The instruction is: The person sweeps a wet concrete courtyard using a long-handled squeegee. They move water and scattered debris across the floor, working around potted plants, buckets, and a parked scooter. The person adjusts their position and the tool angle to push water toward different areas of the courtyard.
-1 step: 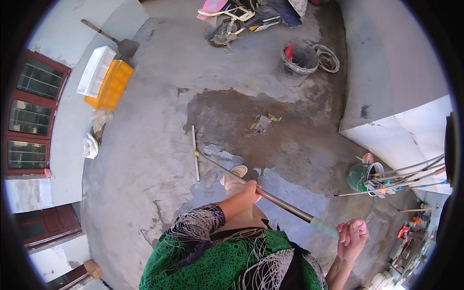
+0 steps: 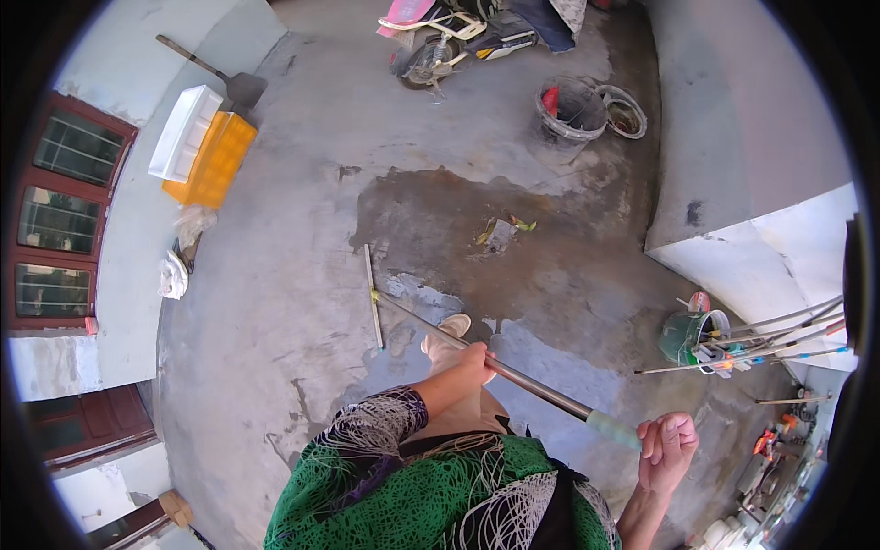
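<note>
A long-handled floor squeegee (image 2: pixel 541 392) slants across in front of me. Its thin straight head (image 2: pixel 371 295) rests on the concrete floor, left of my front shoe (image 2: pixel 456 324). My left hand (image 2: pixel 474 364) is wrapped round the metal pole partway along. At the pole's pale green grip (image 2: pixel 612 429), my right hand (image 2: pixel 669 442) is closed round the end. Dark wet floor (image 2: pixel 431 215) spreads beyond the head, with a shiny puddle (image 2: pixel 559 367) under the pole. Scraps of leaf and grey litter (image 2: pixel 500 236) lie on the wet patch.
A grey bucket (image 2: pixel 566 128) and a basin (image 2: pixel 625 115) stand far right, near a two-wheeler (image 2: pixel 449 55). Right, a green bucket (image 2: pixel 680 337) holds several poles. Along the left wall are a yellow crate (image 2: pixel 211 163), a white foam box (image 2: pixel 183 133) and a shovel (image 2: pixel 246 90).
The squeegee head has slid very slightly toward me along the floor. Both hands keep their hold on the pole.
</note>
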Motion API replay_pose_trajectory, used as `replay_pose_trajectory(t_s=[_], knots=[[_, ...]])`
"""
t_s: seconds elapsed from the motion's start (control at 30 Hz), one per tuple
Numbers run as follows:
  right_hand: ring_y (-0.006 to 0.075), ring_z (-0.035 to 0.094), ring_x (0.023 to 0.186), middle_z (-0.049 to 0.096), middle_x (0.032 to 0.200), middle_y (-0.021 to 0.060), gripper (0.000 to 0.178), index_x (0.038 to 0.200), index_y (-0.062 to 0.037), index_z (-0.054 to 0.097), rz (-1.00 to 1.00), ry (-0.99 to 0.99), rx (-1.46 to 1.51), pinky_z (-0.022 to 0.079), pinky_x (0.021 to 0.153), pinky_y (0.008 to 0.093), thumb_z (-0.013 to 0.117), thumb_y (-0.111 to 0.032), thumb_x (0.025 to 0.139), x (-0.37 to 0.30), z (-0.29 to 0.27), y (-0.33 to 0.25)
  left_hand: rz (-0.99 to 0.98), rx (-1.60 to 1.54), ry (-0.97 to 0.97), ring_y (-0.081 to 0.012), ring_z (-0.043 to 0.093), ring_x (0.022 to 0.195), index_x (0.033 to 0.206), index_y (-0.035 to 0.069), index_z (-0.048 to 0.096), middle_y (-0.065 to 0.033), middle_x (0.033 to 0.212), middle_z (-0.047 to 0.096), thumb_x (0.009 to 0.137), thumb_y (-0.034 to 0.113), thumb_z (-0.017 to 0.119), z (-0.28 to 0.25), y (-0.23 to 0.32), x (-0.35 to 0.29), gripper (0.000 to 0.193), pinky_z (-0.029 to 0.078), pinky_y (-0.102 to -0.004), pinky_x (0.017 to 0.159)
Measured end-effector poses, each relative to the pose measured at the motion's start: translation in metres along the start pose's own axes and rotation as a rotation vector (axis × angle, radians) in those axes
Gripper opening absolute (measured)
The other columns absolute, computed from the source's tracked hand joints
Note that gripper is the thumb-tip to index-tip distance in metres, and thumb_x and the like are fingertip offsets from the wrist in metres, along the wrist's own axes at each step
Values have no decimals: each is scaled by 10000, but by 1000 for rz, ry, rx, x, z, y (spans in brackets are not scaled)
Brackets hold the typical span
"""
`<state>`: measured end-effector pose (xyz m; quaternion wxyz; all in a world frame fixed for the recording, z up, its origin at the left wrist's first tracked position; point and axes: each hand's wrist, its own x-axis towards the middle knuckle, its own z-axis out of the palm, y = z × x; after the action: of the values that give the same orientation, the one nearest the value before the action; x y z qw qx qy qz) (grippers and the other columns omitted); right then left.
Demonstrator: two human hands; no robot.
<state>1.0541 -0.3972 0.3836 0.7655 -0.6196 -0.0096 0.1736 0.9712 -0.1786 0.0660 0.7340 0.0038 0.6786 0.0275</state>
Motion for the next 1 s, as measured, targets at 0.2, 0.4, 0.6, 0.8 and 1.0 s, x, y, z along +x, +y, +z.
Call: replay_pose_trajectory(t_s=[0.2, 0.4, 0.6, 0.8, 1.0], knots=[[57, 309, 333, 347, 405, -34, 142, 773, -1, 497, -144, -10, -116, 376, 518, 244, 495, -101, 873, 6, 0, -49, 47, 44, -68, -198, 476, 581, 778, 11, 435, -90, 676, 447, 764, -20, 510, 48, -27, -36, 83, 433, -350, 533], [36, 266, 340, 308, 431, -54, 101, 858, -24, 486, -363, 46, -264, 317, 503, 204, 455, -112, 897, -1, 15, -93, -98, 64, -391, -188, 488, 575, 785, 28, 442, -75, 645, 461, 814, 42, 519, 125, -39, -68, 83, 448, -348, 554], [51, 289, 403, 261, 432, -62, 154, 842, -36, 507, -342, 309, -267, 356, 622, 231, 439, -157, 909, -28, 65, -96, -202, 296, -601, -182, 502, 588, 765, 51, 439, -46, 640, 468, 861, 133, 515, 161, -12, -88, 147, 458, -361, 562], [69, 282, 440, 294, 473, -31, 276, 589, -108, 392, -211, 836, -133, 343, 581, 264, 457, -138, 856, -50, 144, -31, 7, 876, -521, -193, 566, 640, 840, 39, 401, -90, 755, 496, 848, 170, 523, 165, 53, -50, 179, 497, -394, 548], [86, 353, 483, 257, 470, -41, 190, 752, -43, 513, -104, 1135, 297, 405, 771, 274, 528, -196, 863, -73, 241, 83, 295, 1495, -411, -197, 567, 533, 1032, 51, 218, -134, 780, 508, 817, 141, 502, 144, 113, 21, 368, 473, -335, 403]])
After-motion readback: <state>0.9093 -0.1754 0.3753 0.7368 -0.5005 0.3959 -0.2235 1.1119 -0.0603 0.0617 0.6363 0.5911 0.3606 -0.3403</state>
